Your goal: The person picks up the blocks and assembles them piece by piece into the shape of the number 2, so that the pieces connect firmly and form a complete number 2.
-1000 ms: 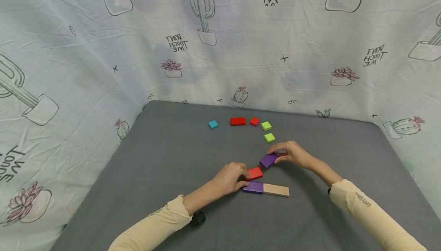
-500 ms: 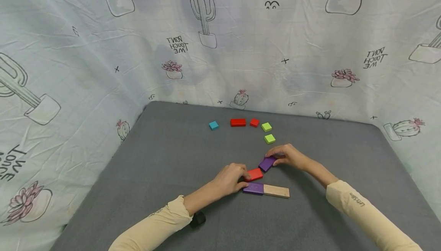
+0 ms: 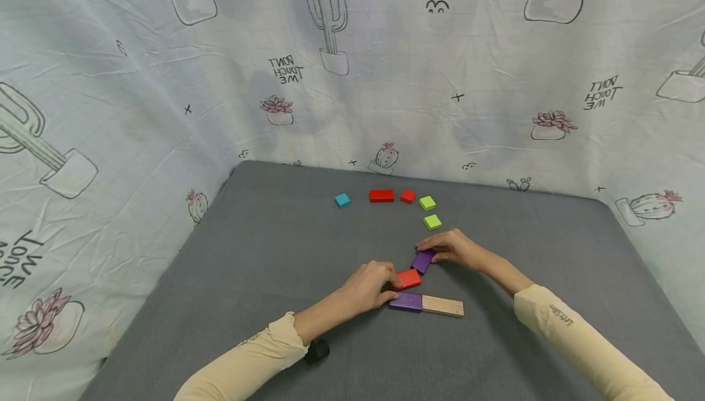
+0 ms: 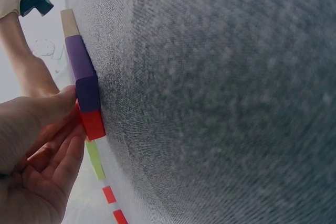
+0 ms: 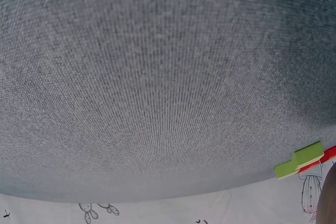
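Observation:
My right hand (image 3: 454,249) pinches a purple block (image 3: 423,261) between thumb and fingers, its lower end right at a red block (image 3: 408,279). My left hand (image 3: 368,284) touches that red block with its fingers, and its thumb rests at the left end of a second purple block (image 3: 406,302). This second purple block lies end to end with a plain wooden block (image 3: 443,307). The left wrist view shows the left thumb against the purple block (image 4: 81,66) and the fingers beside the red block (image 4: 93,125). Only a dark sliver of the right hand shows in the right wrist view.
Toward the back of the grey table (image 3: 264,236) lie a blue block (image 3: 343,200), a long red block (image 3: 382,196), a small red block (image 3: 407,196) and two lime-green blocks (image 3: 432,222). A cactus-print cloth (image 3: 385,82) hangs behind the table's far edge.
My right hand has moved left and slightly toward me with the purple block, turning it more upright in the head view and bringing it closer to the red block. The left hand has stayed put.

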`<state>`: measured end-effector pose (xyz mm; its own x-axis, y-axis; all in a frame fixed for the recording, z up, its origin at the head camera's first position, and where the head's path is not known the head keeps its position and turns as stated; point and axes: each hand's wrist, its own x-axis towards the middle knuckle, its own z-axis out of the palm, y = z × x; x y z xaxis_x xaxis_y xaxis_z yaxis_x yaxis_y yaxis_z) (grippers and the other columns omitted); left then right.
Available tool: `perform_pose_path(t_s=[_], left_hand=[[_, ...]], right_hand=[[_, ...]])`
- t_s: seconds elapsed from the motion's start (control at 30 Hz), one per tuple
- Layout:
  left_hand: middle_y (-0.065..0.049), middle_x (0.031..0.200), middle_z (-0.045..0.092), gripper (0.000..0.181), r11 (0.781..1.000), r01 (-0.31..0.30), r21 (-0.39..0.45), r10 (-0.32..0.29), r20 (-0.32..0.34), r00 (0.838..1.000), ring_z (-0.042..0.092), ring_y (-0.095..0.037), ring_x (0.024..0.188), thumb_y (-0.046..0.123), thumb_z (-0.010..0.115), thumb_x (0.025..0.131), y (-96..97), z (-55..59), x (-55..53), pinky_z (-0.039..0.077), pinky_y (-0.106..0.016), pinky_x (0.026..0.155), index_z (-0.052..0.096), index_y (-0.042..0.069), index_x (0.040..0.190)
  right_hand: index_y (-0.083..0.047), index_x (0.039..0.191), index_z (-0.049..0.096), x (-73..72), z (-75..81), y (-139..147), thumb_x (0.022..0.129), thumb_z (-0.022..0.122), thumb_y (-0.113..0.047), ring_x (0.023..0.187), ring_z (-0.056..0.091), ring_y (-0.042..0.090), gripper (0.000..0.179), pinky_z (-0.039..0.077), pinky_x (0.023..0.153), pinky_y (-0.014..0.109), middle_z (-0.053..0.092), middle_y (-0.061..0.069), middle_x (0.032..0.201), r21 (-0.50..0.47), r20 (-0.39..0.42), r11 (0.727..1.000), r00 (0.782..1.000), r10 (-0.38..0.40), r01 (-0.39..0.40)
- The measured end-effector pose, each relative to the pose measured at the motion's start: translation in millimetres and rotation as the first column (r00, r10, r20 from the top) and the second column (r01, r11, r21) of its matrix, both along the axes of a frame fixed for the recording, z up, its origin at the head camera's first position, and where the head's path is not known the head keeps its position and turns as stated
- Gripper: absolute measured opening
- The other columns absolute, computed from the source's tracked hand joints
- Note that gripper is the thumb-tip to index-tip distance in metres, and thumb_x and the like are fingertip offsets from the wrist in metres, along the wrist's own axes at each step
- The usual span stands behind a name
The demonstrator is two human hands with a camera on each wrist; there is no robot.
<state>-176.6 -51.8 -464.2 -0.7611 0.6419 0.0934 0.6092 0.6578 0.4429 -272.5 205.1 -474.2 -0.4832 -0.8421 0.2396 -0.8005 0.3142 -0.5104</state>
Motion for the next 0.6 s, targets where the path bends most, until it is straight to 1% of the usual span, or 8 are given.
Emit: perform_pose_path(t_s=[0.17, 0.27, 0.43, 0.6], left_hand=[[0.005, 0.094, 0.067, 0.017, 1.000, -0.006, -0.010, 0.006, 0.002, 1.000, 0.064, -0.007, 0.092, 0.019, 0.077, 0.083, 1.4, -0.4, 0.3, 0.052, -0.023, 0.080, 0.077, 0.012, 0.098], [0.005, 0.094, 0.067, 0.017, 1.000, -0.010, -0.008, 0.010, 0.005, 1.000, 0.064, -0.007, 0.093, 0.019, 0.077, 0.083, 2.0, -0.6, 0.7, 0.052, -0.023, 0.080, 0.077, 0.012, 0.098], [0.005, 0.094, 0.067, 0.016, 1.000, -0.011, -0.003, 0.011, -0.006, 1.000, 0.064, -0.008, 0.093, 0.018, 0.077, 0.082, 2.2, -0.9, 1.4, 0.052, -0.023, 0.079, 0.077, 0.012, 0.097], [0.004, 0.093, 0.066, 0.016, 1.000, -0.004, 0.003, 0.004, -0.023, 1.000, 0.064, -0.008, 0.090, 0.018, 0.077, 0.082, 2.1, -3.3, 1.6, 0.052, -0.022, 0.077, 0.077, 0.011, 0.096]], right_hand=[[0.005, 0.111, 0.069, 0.2, 1.0, -1, 0.079, 0.074, 0.002, 0.104, 0.064, 0.033, 0.033, 0.054, 0.080, 0.041, 0.067, 0.017, 0.113, 0.008, -0.003, 1.000, 1.000, 0.002, -0.002], [0.006, 0.110, 0.069, 0.1, 2.5, -2, 0.078, 0.075, 0.003, 0.103, 0.064, 0.033, 0.033, 0.054, 0.079, 0.041, 0.068, 0.018, 0.112, 0.024, -0.026, 1.000, 1.000, 0.013, -0.013], [0.005, 0.109, 0.069, -1.2, 7.8, -5, 0.076, 0.076, 0.004, 0.102, 0.065, 0.032, 0.034, 0.054, 0.079, 0.040, 0.067, 0.019, 0.112, 0.107, -0.090, 0.994, 0.995, 0.040, -0.031], [0.005, 0.109, 0.069, -0.9, 13.2, -8, 0.075, 0.076, 0.004, 0.101, 0.065, 0.030, 0.035, 0.054, 0.079, 0.036, 0.068, 0.018, 0.111, 0.184, -0.103, 0.982, 0.993, 0.059, -0.040]])
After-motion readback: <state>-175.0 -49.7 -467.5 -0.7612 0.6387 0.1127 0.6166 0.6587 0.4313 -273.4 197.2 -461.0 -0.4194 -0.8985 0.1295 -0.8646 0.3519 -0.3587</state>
